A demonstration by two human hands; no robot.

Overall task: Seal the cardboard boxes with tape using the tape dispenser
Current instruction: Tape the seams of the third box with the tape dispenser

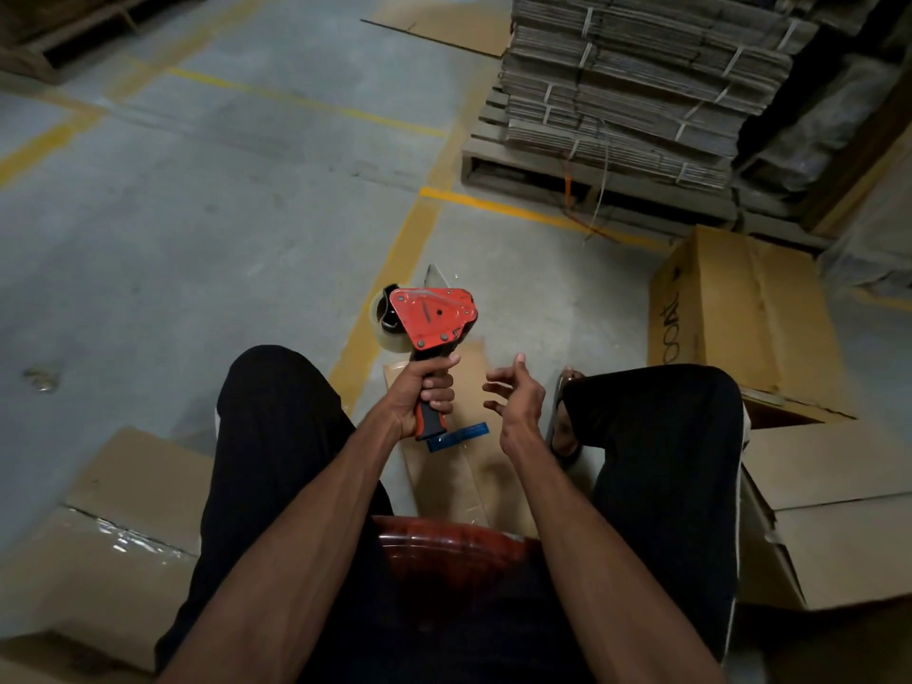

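I sat on a red stool (444, 540) with my knees apart, and my left hand (424, 387) gripped the black-and-orange handle of the tape dispenser (429, 318), fingers wrapped round it, holding it upright above the floor between my legs. A roll of clear tape (387, 328) sat on its left side. My right hand (515, 392) hovered just right of the handle, fingers loosely spread and holding nothing. Below them a flat piece of cardboard (444, 466) lay on the concrete. A taped box (113, 540) stood near left; open boxes (829, 510) stood at right, one farther box (740, 313) printed in black. Bundled flat cartons (636, 76) were stacked far right on a pallet (582, 180).
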